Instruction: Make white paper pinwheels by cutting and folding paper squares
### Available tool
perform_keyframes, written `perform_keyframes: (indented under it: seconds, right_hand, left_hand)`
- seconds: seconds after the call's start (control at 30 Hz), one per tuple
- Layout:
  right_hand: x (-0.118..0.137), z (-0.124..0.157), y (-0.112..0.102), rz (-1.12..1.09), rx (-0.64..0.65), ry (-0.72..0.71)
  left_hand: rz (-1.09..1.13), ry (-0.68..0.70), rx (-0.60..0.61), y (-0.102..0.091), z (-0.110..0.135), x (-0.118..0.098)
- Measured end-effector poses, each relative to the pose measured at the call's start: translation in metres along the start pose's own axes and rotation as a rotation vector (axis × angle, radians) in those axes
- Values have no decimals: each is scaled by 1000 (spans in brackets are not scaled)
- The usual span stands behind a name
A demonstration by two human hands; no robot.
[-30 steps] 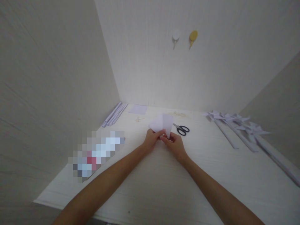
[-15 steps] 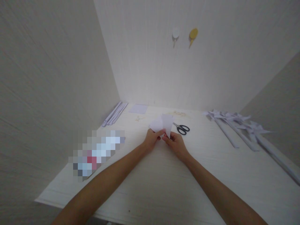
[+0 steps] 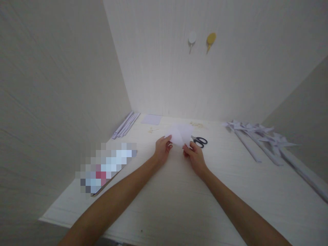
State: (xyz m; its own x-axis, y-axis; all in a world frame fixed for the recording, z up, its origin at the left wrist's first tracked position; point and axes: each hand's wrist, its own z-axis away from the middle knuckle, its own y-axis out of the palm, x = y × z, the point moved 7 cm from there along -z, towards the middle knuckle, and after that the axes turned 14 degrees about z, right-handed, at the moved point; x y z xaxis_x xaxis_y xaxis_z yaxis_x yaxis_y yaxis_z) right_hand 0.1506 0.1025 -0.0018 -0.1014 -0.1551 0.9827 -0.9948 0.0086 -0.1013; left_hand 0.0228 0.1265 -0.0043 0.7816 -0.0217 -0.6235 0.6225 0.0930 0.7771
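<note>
A folded white paper piece (image 3: 179, 133) is held just above the white table (image 3: 179, 191), near its middle. My left hand (image 3: 162, 150) pinches the paper's left lower edge with thumb and fingers. My right hand (image 3: 194, 155) pinches its right lower corner. The two hands are a little apart, with the paper spread between them. Black-handled scissors (image 3: 199, 140) lie on the table just right of the paper, close to my right hand.
Several folded white paper pinwheels on long sticks (image 3: 258, 138) lie at the right. Rolled paper sticks (image 3: 125, 124) rest along the left wall, a flat paper square (image 3: 151, 119) behind them. A pixelated object (image 3: 106, 167) sits at the left. Two hooks (image 3: 202, 39) hang on the back wall.
My hands have moved apart, and the paper has opened out wider and flatter between them. Before, the fingers met together under the paper's lower tip.
</note>
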Motion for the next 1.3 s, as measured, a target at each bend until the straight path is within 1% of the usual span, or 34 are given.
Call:
perform_keyframes:
  seconds: [0.07,0.17,0.33,0.43,0.5,0.6,0.7,0.8,0.9,1.23,1.3]
  right_hand:
    - [-2,-1,-2,-47,-40,14]
    - [-2,-1,-7,-133,-106,42]
    - [-3,-4,-19,-247,-227,89]
    - [-3,-5,-23,-256,-248,99]
    - [-2,-6,-21,-232,-218,98]
    - [1,-5,-11,-151,-110,89]
    - [4,-3,-1,-40,3,71]
    - [6,-1,2,35,64,52]
    - [6,0,3,62,83,47]
    - [2,-2,6,110,104,7]
    - [3,-2,6,122,110,-12]
  left_hand:
    - [-20,12,1,-1,0,0]
    - [-63,3,34,1,1,2]
    - [-180,-98,145,8,7,12]
    - [-273,-134,202,11,9,16]
    - [-340,-86,189,11,9,14]
    - [-364,-2,126,9,9,8]
    - [-366,-2,112,9,10,7]
    - [-346,1,87,8,10,6]
    - [-272,-5,62,6,10,6]
    - [-154,-35,90,5,5,8]
    - [-145,-25,72,4,5,8]
